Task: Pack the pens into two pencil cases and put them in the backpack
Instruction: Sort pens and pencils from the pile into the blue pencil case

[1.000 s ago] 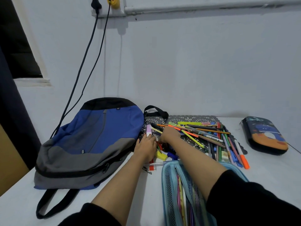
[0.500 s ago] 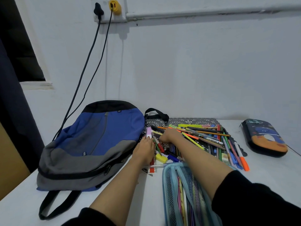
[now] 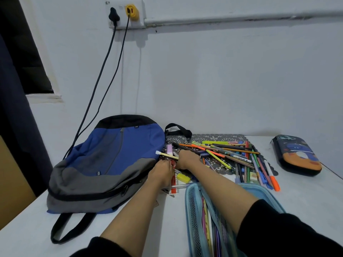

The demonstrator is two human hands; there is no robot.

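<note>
Right hand (image 3: 187, 159) is over the left edge of the pen pile (image 3: 232, 154), fingers curled round a yellow pencil (image 3: 167, 155) whose white tip sticks out left toward the backpack (image 3: 111, 154). Left hand (image 3: 161, 173) sits just beside it, knuckles up, fingers down among the loose pens near a red pen (image 3: 173, 164); cannot tell if it grips anything. The pile lies criss-crossed on a dark patterned mat (image 3: 209, 138) at the back of the white counter (image 3: 306, 201). An orange marker (image 3: 272, 180) lies at its right edge, a yellow eraser (image 3: 182, 178) and a clear ruler (image 3: 174, 187) at its near left. An open blue mesh pencil case (image 3: 188, 204) is at the near edge with several pens inside; the right forearm crosses over it and hides part of it. A dark pencil case (image 3: 297, 154) with an orange print lies closed, well apart on the right. The blue-grey backpack lies flat on the left, touching the mat, straps hanging toward the near edge. Two cables (image 3: 104, 71) run from a wall socket (image 3: 126, 13) down behind it.
</note>
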